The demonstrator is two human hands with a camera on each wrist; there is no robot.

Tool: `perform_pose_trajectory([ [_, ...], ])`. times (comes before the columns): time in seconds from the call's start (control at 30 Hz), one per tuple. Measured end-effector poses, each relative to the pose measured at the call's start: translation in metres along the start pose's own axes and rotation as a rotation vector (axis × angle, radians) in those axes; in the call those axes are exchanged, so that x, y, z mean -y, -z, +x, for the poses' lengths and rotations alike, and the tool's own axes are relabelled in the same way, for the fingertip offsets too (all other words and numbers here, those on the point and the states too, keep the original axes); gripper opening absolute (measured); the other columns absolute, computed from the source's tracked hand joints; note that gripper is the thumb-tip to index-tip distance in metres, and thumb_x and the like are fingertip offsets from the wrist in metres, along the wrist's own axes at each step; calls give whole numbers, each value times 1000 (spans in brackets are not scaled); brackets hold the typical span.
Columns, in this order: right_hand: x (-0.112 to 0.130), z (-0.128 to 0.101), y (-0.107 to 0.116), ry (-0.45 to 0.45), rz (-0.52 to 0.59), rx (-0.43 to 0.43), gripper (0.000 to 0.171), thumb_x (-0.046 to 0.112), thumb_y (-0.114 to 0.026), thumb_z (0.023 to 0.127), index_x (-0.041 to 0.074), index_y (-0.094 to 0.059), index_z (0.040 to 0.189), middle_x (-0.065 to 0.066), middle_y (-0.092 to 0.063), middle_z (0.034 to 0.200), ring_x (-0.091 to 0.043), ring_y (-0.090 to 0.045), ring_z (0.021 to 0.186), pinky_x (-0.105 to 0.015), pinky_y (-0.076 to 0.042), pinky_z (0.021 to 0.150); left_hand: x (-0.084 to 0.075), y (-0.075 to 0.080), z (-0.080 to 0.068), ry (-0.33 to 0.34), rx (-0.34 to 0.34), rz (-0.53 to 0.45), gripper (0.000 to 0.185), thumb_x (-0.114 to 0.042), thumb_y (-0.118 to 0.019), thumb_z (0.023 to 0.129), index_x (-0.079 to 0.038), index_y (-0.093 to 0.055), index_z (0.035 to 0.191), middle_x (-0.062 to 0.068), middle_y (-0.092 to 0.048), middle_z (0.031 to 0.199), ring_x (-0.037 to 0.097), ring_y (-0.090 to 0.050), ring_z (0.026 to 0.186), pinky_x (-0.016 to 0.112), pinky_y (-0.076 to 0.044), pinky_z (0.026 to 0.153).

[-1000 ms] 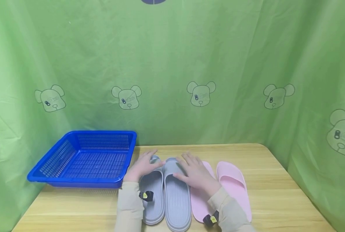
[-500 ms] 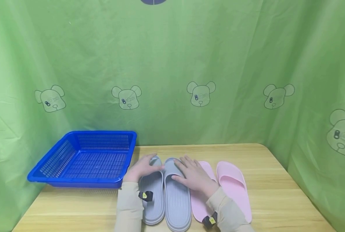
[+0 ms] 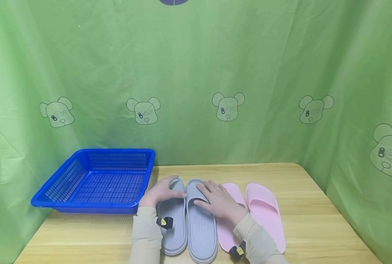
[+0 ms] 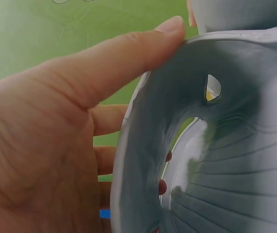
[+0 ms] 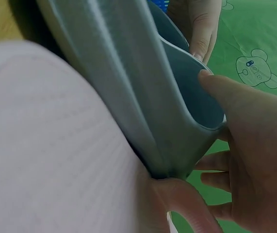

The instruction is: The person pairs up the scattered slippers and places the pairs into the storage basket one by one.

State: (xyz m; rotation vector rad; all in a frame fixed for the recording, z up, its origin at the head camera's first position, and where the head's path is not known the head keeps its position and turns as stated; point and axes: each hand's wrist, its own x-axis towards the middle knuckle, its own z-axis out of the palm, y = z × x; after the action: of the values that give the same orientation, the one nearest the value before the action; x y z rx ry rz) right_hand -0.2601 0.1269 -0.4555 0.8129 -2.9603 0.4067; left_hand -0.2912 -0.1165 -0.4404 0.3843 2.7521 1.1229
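Observation:
Two grey slippers lie side by side, toes pointing away. My left hand point(image 3: 159, 190) grips the strap of the left grey slipper point(image 3: 177, 236) from its outer side. In the left wrist view the thumb lies on the strap's rim, and fingertips show at the toe opening of this slipper point(image 4: 187, 92). My right hand point(image 3: 220, 201) holds the strap of the right grey slipper point(image 3: 200, 231). The right wrist view has its thumb tip on the rim of that slipper point(image 5: 123, 73), with the other fingers round the outside.
A pink slipper point(image 3: 227, 234) lies partly under my right wrist, with a second pink slipper point(image 3: 265, 216) to its right. A blue mesh basket point(image 3: 110, 187) stands at the left of the wooden table point(image 3: 324, 227). Green curtain point(image 3: 189, 143) surrounds the table.
My right hand has lowered and drawn its fingers in at the right grey slipper's strap. My left hand has settled closer round the left strap. The slippers and basket have not moved.

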Motion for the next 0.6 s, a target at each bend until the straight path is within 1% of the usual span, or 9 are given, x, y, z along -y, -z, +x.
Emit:
perform_pose_trajectory([
  [0.2, -1, 1, -3, -2, 24, 8, 69, 59, -39, 97, 17, -36, 151, -18, -36, 155, -43, -31, 143, -65, -25, 114, 1, 0, -1, -22, 6, 17, 90, -38, -83, 72, -5, -43, 146, 18, -48, 147, 37, -42, 138, 53, -34, 114],
  [0.37, -2, 1, -5, 1, 41, 3, 66, 56, -38, 99, 16, -36, 151, -19, -35, 155, -44, -33, 142, -65, -27, 112, 1, -1, -1, -32, 8, 40, 88, -37, -83, 73, -4, -44, 144, 19, -49, 146, 38, -43, 137, 53, -34, 114],
  [0.6, -4, 1, -5, 26, 67, -17, 64, 53, -41, 99, 15, -35, 151, -22, -40, 150, -43, -42, 136, -61, -33, 111, 0, -1, -2, -36, 11, 48, 86, -36, -84, 72, -5, -46, 143, 19, -51, 144, 38, -45, 135, 54, -36, 113],
])
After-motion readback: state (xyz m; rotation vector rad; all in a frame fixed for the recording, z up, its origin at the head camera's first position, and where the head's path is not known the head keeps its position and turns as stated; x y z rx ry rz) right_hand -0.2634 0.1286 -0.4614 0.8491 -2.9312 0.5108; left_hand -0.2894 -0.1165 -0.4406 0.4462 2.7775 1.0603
